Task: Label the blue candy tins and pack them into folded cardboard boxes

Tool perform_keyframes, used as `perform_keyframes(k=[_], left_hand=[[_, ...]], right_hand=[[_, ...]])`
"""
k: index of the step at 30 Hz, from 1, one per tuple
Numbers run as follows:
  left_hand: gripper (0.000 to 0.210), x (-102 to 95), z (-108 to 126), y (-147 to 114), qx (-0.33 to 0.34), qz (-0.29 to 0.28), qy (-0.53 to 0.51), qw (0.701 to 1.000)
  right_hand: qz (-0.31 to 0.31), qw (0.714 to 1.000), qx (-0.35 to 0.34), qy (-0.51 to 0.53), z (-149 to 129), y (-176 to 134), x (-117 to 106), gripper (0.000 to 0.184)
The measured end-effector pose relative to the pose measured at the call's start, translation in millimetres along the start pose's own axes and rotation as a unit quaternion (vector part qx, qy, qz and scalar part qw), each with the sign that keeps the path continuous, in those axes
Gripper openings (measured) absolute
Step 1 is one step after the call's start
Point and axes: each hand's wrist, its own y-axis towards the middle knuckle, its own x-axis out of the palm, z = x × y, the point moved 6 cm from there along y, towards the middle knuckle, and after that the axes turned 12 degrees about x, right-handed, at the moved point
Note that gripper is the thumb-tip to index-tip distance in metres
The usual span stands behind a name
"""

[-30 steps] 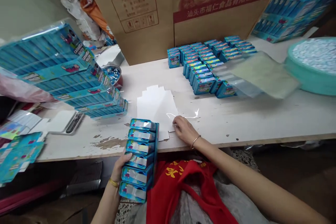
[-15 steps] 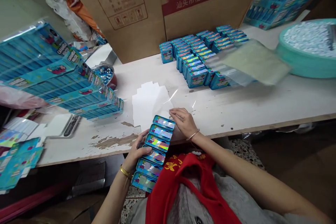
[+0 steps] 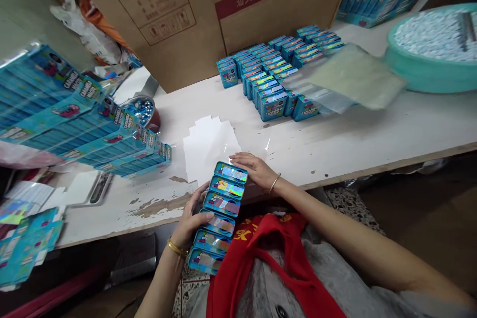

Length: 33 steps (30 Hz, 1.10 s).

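Observation:
A row of several small blue tins (image 3: 222, 206) with shiny strips on their tops slants across my lap at the table's front edge. My left hand (image 3: 194, 213) is closed around the row's left side, thumb on top and fingers hidden beneath. My right hand (image 3: 255, 169) lies at the far end of the row, its fingers stretched out along the last tin. I cannot tell whether its fingertips press on it. Just beyond lie fanned white paper sheets (image 3: 204, 144), with a glossy clear film (image 3: 257, 141) partly over and beside them.
Stacked blue display boxes (image 3: 104, 129) stand at the left, near a bowl (image 3: 154, 120) of shiny pieces. Rows of blue tins (image 3: 274, 107) stand before a large carton (image 3: 194, 49). At the right are a plastic bag (image 3: 357, 77) and a green tub (image 3: 417, 72) of white pieces.
My right hand has moved slightly left, closer against the far end of the tin row, and its fingers have straightened. My left hand keeps its hold. The whole view has shifted a little.

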Motion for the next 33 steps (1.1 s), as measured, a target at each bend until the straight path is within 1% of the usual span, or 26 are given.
perform_keyframes(k=[3,5,7,10,14,17,19,21,22,24,26,29,31,32,33], left_hand=[[0.082,4.6,8.1,1.3,0.024,-0.026,0.018,0.999],[0.082,6.3,10.7,3.8,0.027,-0.038,0.027,0.999],[0.080,6.0,9.9,7.5,0.017,-0.041,0.031,0.999],[0.078,1.1,6.5,14.4,-0.006,-0.029,0.035,0.999],[0.075,-7.1,7.5,28.7,-0.025,-0.007,0.010,1.000],[0.073,-11.0,12.4,46.2,-0.025,-0.005,-0.025,0.999],[0.070,-14.9,14.1,58.3,-0.027,-0.007,-0.023,0.999],[0.065,-20.8,13.4,67.4,-0.042,-0.018,0.008,0.999],[0.060,-25.2,14.3,71.0,-0.038,-0.024,0.039,0.998],[0.047,-37.0,21.8,77.4,0.008,-0.028,0.133,0.991],[0.038,-48.1,35.9,83.5,0.092,-0.033,0.237,0.967],[0.037,-55.8,57.8,96.6,0.220,-0.039,0.360,0.906],[0.039,-52.5,67.7,110.8,0.289,-0.042,0.448,0.845],[0.043,-48.0,69.5,119.6,0.310,-0.049,0.496,0.810],[0.047,-42.1,69.2,129.4,0.320,-0.062,0.541,0.775]], right_hand=[[-0.041,0.999,0.009,0.010,2.8,4.8,-1.8,0.035],[-0.062,0.998,-0.006,0.006,1.0,7.8,-3.4,0.037],[-0.075,0.997,-0.028,-0.009,-2.4,9.4,-4.4,0.037],[-0.071,0.996,-0.048,-0.034,-6.7,9.8,-5.7,0.035],[-0.042,0.996,-0.050,-0.052,-10.2,18.2,-9.6,0.033],[-0.039,0.995,-0.051,-0.076,-12.3,40.0,-11.2,0.031],[-0.042,0.993,-0.042,-0.104,-11.9,59.3,-9.9,0.030],[-0.058,0.989,-0.032,-0.129,-10.9,75.8,-5.1,0.031],[-0.066,0.988,-0.031,-0.139,-10.7,81.4,-2.3,0.031],[-0.071,0.985,-0.032,-0.157,-11.2,86.1,1.9,0.032],[-0.047,0.981,-0.033,-0.187,-12.7,82.5,1.9,0.032],[0.029,0.961,-0.019,-0.275,-18.2,65.4,-3.8,0.034],[0.078,0.933,0.001,-0.351,-24.1,51.4,-6.2,0.037],[0.094,0.917,0.015,-0.387,-26.9,45.1,-5.9,0.035],[0.105,0.902,0.031,-0.418,-29.4,40.1,-4.7,0.028]])
